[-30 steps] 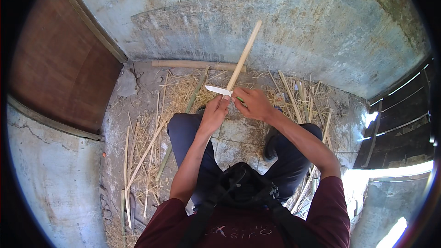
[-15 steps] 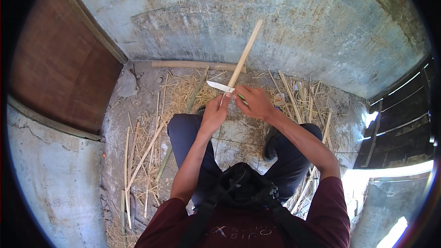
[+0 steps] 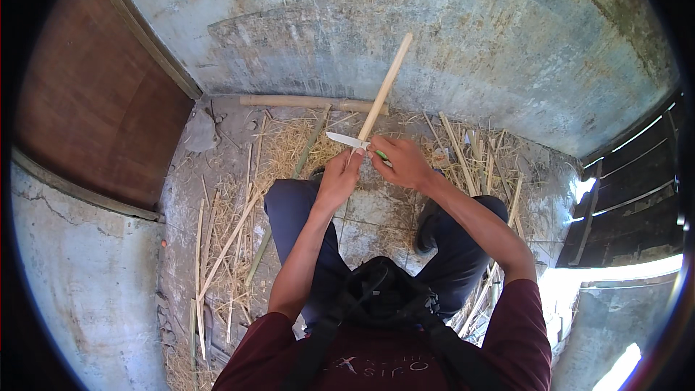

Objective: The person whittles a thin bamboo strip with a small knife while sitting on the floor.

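My right hand point(image 3: 399, 162) is closed round the green handle of a knife point(image 3: 346, 139), whose pale blade points left across a bamboo strip point(image 3: 387, 87). That strip is long, pale and split, slanting up and away to the right in front of the wall. At its near end my left hand point(image 3: 340, 177) grips it, thumb up against the knife close to the handle. The two hands nearly touch in front of my knees. Where the blade's edge meets the strip is too small to make out.
Thin shavings point(image 3: 286, 141) litter the floor. Several long split strips point(image 3: 232, 246) lie at my left, more point(image 3: 460, 152) at my right. A bamboo pole point(image 3: 311, 103) rests along the foot of the concrete wall point(image 3: 434, 36). A brown door panel point(image 3: 101, 94) stands at left, dark boards point(image 3: 630, 188) at right.
The strip's far end has shifted very slightly down and left. The knife, both hands and their grips look almost the same.
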Demonstrator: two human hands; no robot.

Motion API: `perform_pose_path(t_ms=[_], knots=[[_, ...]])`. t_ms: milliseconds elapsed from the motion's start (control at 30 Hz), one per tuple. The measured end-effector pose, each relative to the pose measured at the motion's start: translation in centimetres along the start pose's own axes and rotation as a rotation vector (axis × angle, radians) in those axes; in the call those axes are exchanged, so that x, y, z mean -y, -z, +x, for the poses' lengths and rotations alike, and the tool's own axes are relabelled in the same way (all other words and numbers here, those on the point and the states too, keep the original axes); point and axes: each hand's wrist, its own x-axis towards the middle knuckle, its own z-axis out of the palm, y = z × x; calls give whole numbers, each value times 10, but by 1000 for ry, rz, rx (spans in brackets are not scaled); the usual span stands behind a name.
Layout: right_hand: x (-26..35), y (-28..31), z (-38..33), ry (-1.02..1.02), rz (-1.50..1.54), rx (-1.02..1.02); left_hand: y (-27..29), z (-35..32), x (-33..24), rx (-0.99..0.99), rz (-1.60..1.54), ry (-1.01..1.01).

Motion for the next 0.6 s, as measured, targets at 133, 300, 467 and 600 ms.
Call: perform_pose_path(t_ms=[133,300,467,600], knots=[[1,1,0,11,-35,-9,-2,-1,-4,-20,70,-40],[-3,-1,1,49,-55,-45,-3,2,0,-56,129,-57],[-5,-3,-1,23,-49,-53,-6,-1,-7,-45,93,-47],[-2,0,0,11,-16,-50,-6,-1,-9,-42,63,-34]])
